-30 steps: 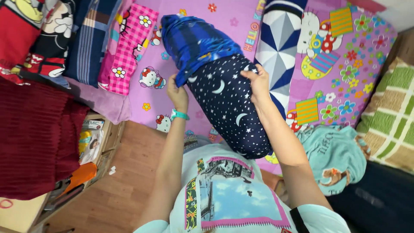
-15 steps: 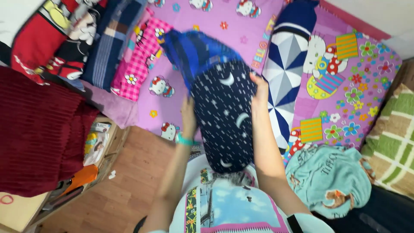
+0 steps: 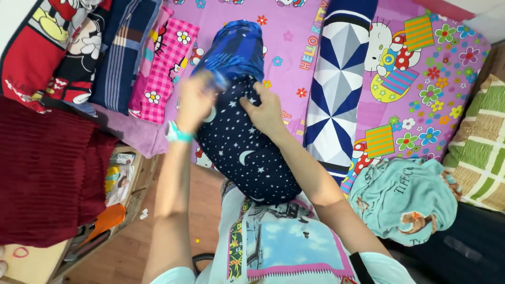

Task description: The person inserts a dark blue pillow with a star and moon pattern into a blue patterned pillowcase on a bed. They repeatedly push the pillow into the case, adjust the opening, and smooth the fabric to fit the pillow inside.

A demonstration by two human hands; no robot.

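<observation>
A long bolster pillow (image 3: 247, 152) in a navy cover with stars and moons rests against my belly and reaches onto the bed. Its far end wears a bright blue cover (image 3: 234, 50), bunched up. My left hand (image 3: 193, 102), blurred and wearing a teal wrist band, grips the edge of the blue cover at the pillow's left side. My right hand (image 3: 265, 113) presses on top of the navy part, fingers bent at the blue cover's edge.
The bed has a purple cartoon-cat sheet (image 3: 294, 31). A blue and white geometric bolster (image 3: 336, 79) lies to the right, pillows (image 3: 121, 52) to the left, a dark red blanket (image 3: 47, 173), a teal towel (image 3: 405, 197), a green checked pillow (image 3: 481, 142), and a shelf (image 3: 118, 181) beside wooden floor.
The pillow has swung back down toward the bed's middle. Both hands moved from its sides up to the edge of the blue cover, the left one still in motion.
</observation>
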